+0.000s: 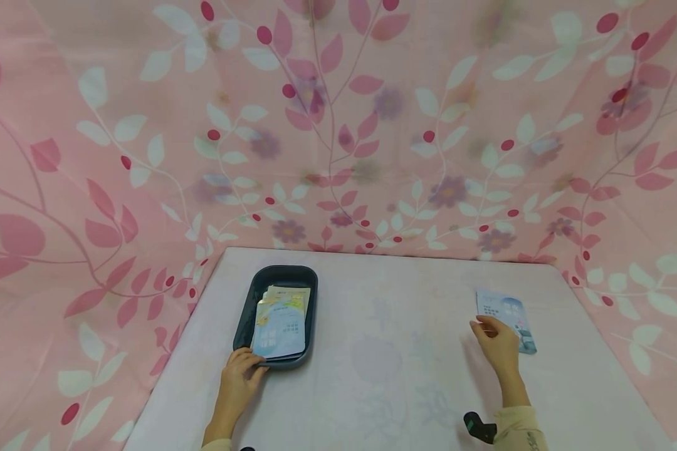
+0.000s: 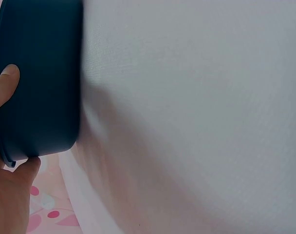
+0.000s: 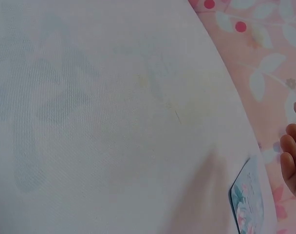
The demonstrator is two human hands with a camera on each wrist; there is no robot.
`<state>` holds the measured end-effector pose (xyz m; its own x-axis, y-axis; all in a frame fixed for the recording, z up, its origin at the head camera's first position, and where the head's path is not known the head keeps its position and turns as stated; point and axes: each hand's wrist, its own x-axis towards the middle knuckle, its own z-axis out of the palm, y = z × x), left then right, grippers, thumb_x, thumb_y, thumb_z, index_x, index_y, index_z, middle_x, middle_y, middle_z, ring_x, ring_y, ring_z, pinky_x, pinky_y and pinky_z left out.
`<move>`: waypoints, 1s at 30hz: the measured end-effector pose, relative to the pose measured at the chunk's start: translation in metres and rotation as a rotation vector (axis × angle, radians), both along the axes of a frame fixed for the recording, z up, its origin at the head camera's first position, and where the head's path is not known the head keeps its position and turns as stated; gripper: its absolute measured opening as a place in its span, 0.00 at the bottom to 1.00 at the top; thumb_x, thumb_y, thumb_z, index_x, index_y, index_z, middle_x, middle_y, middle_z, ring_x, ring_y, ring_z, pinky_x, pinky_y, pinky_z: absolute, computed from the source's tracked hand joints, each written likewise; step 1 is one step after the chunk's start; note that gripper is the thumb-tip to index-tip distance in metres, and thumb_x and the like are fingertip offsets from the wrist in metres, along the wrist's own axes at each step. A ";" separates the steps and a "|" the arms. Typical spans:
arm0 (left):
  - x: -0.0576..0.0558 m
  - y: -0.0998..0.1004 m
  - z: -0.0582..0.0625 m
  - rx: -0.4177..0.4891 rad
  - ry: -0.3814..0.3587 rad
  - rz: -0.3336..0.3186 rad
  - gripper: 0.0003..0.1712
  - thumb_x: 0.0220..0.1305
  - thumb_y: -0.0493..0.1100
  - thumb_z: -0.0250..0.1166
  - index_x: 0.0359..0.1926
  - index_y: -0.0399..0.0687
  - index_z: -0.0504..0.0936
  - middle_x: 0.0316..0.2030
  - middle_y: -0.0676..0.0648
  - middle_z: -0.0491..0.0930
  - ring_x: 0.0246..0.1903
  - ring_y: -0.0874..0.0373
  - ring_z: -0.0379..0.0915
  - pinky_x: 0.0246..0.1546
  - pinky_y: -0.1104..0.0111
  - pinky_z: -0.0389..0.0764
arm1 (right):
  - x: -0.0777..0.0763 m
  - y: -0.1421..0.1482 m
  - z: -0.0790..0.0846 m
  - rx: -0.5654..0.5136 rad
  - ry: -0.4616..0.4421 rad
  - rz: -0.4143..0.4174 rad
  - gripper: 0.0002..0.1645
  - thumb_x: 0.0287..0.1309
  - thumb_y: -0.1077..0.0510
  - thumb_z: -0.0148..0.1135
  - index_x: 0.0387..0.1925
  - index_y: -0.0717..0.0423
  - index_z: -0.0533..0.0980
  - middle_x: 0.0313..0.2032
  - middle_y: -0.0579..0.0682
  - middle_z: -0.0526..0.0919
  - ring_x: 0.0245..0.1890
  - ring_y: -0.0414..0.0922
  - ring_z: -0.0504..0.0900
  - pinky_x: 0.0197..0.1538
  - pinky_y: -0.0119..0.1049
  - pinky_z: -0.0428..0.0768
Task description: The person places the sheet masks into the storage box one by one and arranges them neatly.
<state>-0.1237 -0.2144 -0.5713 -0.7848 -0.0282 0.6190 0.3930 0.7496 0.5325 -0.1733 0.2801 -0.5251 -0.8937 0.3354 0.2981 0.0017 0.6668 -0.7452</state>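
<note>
A dark teal tray (image 1: 314, 307) stands at the left of the table, holding a small stack of flat printed packets; a light blue one (image 1: 279, 332) lies on top, with yellowish edges showing beneath. My left hand (image 1: 236, 383) grips the tray's near left corner. In the left wrist view, a fingertip (image 2: 10, 72) presses the tray's outer wall (image 2: 46, 87). At the right, another blue flat packet (image 1: 510, 307) lies on the table, also seen as a floral-printed packet (image 3: 250, 200). Above its near left part hovers my right hand (image 1: 499, 346), fingers loosely bent, holding nothing visible.
The table (image 1: 383, 338) has a white, faintly patterned cover. Pink leaf-printed cloth (image 1: 338, 125) hangs behind and along both sides. A black device (image 1: 478, 428) sits by the right wrist. A wide stretch of tabletop separates the tray from the right-hand packet.
</note>
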 end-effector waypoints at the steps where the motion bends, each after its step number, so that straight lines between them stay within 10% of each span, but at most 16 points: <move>1: 0.000 0.000 0.000 0.004 0.001 0.000 0.17 0.28 0.22 0.76 0.23 0.40 0.83 0.25 0.49 0.81 0.38 0.46 0.75 0.44 0.71 0.70 | 0.000 0.001 0.000 0.002 -0.002 -0.006 0.15 0.54 0.61 0.65 0.41 0.68 0.80 0.32 0.63 0.84 0.24 0.33 0.76 0.28 0.16 0.69; 13: 0.002 0.001 0.000 0.003 -0.017 0.010 0.17 0.29 0.23 0.77 0.23 0.40 0.83 0.26 0.49 0.81 0.39 0.47 0.75 0.45 0.77 0.69 | 0.006 0.019 -0.008 -0.003 -0.053 -0.045 0.16 0.56 0.60 0.63 0.42 0.69 0.79 0.33 0.65 0.83 0.24 0.25 0.71 0.28 0.15 0.67; 20: 0.002 0.001 0.003 -0.002 -0.018 0.009 0.16 0.29 0.23 0.76 0.24 0.40 0.83 0.26 0.49 0.81 0.38 0.47 0.75 0.43 0.69 0.72 | 0.012 0.032 -0.015 0.035 -0.067 -0.107 0.16 0.55 0.59 0.64 0.42 0.68 0.79 0.33 0.65 0.84 0.25 0.38 0.80 0.29 0.13 0.63; 25: 0.001 0.001 0.002 -0.011 0.001 0.006 0.17 0.29 0.23 0.77 0.23 0.40 0.83 0.25 0.49 0.81 0.38 0.46 0.75 0.42 0.68 0.72 | 0.015 0.040 -0.019 0.031 -0.056 -0.156 0.16 0.53 0.60 0.65 0.41 0.68 0.80 0.33 0.65 0.84 0.21 0.15 0.63 0.30 0.12 0.61; 30: 0.001 0.000 0.002 -0.012 0.017 -0.006 0.17 0.28 0.23 0.77 0.23 0.39 0.83 0.25 0.49 0.81 0.38 0.45 0.75 0.43 0.70 0.72 | 0.018 0.048 -0.026 0.014 -0.080 -0.213 0.17 0.53 0.60 0.65 0.42 0.69 0.79 0.33 0.66 0.83 0.21 0.18 0.65 0.26 0.13 0.61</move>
